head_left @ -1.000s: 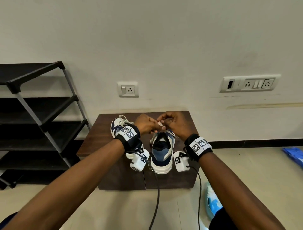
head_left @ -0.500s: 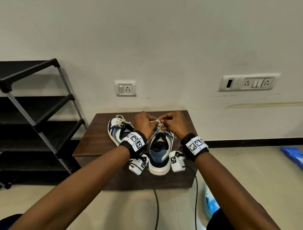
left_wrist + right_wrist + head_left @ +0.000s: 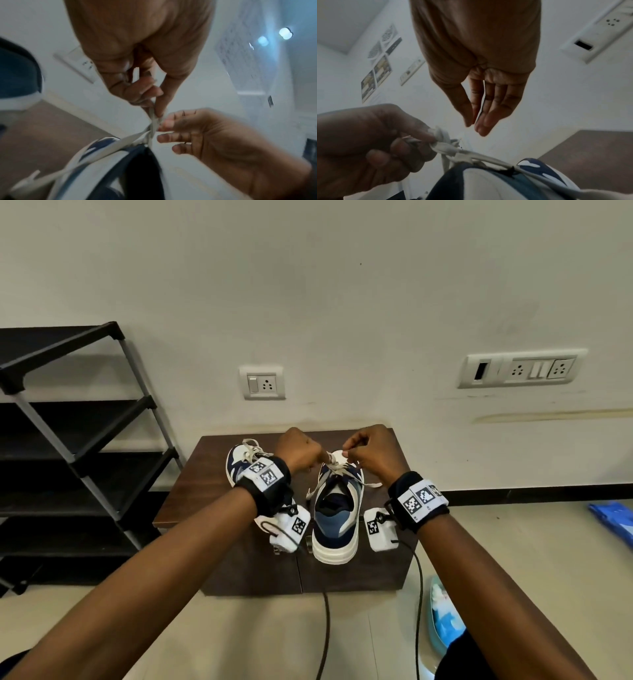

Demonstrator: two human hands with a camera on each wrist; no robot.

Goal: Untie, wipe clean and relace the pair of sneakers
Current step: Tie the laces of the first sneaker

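Note:
Two navy-and-white sneakers stand on a low brown table point(image 3: 205, 474). The nearer sneaker point(image 3: 335, 518) points away from me, and the other sneaker point(image 3: 241, 463) sits to its left behind my wrist. My left hand point(image 3: 322, 457) pinches a loop of the off-white lace point(image 3: 441, 135) just above the tongue, and the pinch is clear in the left wrist view point(image 3: 157, 113). My right hand point(image 3: 473, 125) hovers beside that loop with its fingers straight and the thumb against them, nothing between them. A loose lace end point(image 3: 371, 485) trails off the sneaker's right side.
A black shoe rack point(image 3: 68, 440) stands left of the table. The wall behind carries a socket point(image 3: 262, 383) and a switch panel point(image 3: 520, 368). On the floor lie a light blue item point(image 3: 442, 621) at the table's right and a blue object point(image 3: 613, 522) further right.
Both hands have stayed over the nearer sneaker's lacing. The left hand has lifted the lace loop slightly, and the right hand's fingers have straightened beside it.

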